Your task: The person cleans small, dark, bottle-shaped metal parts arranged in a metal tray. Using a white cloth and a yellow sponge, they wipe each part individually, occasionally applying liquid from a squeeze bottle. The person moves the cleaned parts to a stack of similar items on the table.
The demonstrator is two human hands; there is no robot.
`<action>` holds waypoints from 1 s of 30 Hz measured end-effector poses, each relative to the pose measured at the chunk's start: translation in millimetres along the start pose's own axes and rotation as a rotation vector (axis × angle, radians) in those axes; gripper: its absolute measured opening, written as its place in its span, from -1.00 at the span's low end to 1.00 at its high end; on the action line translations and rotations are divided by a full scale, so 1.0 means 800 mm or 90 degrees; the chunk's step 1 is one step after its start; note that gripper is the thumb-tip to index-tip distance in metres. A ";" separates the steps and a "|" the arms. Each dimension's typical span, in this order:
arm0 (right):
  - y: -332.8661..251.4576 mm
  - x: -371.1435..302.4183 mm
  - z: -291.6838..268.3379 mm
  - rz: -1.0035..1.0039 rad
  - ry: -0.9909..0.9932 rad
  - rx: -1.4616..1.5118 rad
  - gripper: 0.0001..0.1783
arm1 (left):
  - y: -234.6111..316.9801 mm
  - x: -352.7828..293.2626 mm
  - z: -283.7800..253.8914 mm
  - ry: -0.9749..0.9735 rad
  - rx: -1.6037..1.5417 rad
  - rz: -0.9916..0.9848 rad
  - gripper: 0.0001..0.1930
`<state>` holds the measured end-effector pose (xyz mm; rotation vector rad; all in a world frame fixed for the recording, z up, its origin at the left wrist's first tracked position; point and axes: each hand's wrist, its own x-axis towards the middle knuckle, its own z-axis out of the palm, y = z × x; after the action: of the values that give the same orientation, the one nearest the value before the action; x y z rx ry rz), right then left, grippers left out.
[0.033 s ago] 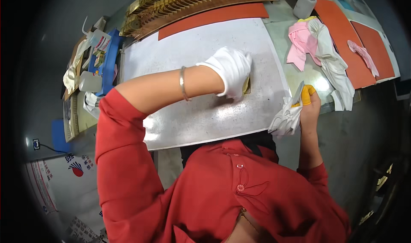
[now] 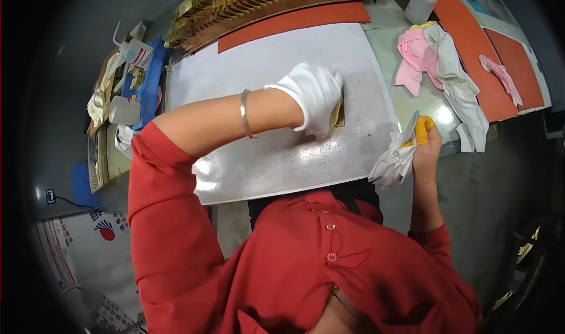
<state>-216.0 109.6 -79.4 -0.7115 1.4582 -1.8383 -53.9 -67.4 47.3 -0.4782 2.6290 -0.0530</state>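
My left hand (image 2: 313, 95), in a white glove, is closed over a small gold-coloured flat piece (image 2: 339, 114) on the white sheet. The glove hides most of that piece and the fingertips. My right hand (image 2: 428, 148) is beyond the sheet's right edge, with yellow covers on its fingers. It is closed on a pointed flat metal tool (image 2: 411, 128), whose tip points up and away from me; whether it is tweezers or a blade I cannot tell. A crumpled white cloth or glove (image 2: 388, 164) hangs from the same hand.
The white sheet (image 2: 235, 78) covers the table's middle. A slotted rack of gold-coloured plates (image 2: 276, 10) stands behind a red-orange strip (image 2: 294, 28). At left is a blue tray (image 2: 154, 81) with a squeeze bottle (image 2: 135, 51); at right lie pink and white gloves (image 2: 444, 69) and a grey bottle (image 2: 420, 5).
My left hand and forearm have shifted slightly to the left, and more of the gold-coloured piece shows. My right hand has stayed almost still.
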 end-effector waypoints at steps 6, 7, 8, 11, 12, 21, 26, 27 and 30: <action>0.011 0.001 -0.009 -0.010 0.028 0.009 -0.85 | -0.022 -0.020 0.031 -0.041 0.010 -0.038 -0.17; 0.011 0.001 -0.010 -0.007 0.010 0.008 -0.85 | -0.024 -0.023 0.040 0.033 0.002 -0.018 -0.08; 0.012 0.001 -0.008 -0.007 0.005 0.012 -0.84 | -0.026 -0.025 0.047 0.051 -0.010 -0.024 -0.07; 0.011 0.001 -0.008 -0.015 0.001 0.003 -0.83 | -0.034 -0.028 0.059 0.122 -0.024 -0.022 -0.08; 0.010 0.001 -0.007 -0.014 0.010 -0.005 -0.83 | -0.037 -0.034 0.059 0.105 -0.013 -0.032 -0.09; 0.006 0.000 -0.002 -0.023 0.030 -0.052 -0.82 | -0.063 -0.078 0.085 0.072 -0.073 -0.079 -0.07; 0.008 0.001 -0.004 -0.027 0.030 -0.048 -0.81 | -0.079 -0.105 0.082 0.001 -0.086 -0.141 0.05; 0.012 0.003 -0.009 -0.022 0.050 -0.061 -0.81 | -0.086 -0.111 0.096 0.016 -0.081 -0.136 0.07; 0.011 0.001 -0.007 -0.015 0.064 -0.070 -0.82 | -0.093 -0.133 0.124 0.088 -0.070 -0.125 0.12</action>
<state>-219.4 110.9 -89.6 -0.7006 1.6326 -1.8464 103.7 -96.6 14.7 -0.7961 2.7201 -0.0035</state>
